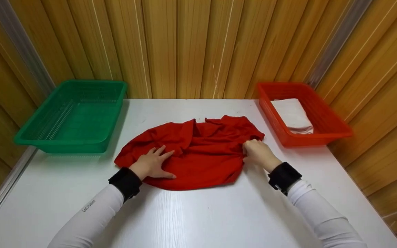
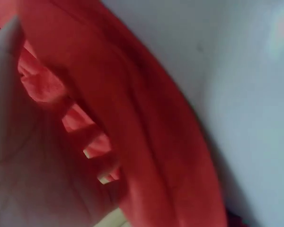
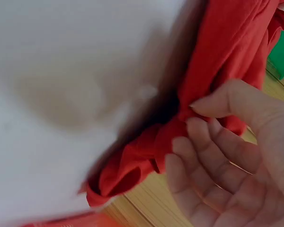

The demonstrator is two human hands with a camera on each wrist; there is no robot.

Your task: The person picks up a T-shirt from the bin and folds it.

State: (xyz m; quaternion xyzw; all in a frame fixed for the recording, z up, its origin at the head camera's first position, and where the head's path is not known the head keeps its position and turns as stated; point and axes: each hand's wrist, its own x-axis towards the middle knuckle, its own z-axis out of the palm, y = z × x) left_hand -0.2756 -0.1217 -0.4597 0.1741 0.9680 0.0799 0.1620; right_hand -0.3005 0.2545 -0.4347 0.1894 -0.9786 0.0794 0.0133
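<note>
A red collared shirt lies crumpled and partly folded on the white table, its collar toward the far side. My left hand rests on the shirt's left part with the fingers spread. In the left wrist view a fold of red cloth arches beside the palm. At the shirt's right edge, my right hand pinches the cloth. The right wrist view shows thumb and index fingertip of that hand meeting on the red fabric, with the other fingers curled.
A green plastic basket stands at the back left of the table. To the back right is a red basket with a folded white cloth inside. A wood-panelled wall closes off the back, and more panels flank both sides.
</note>
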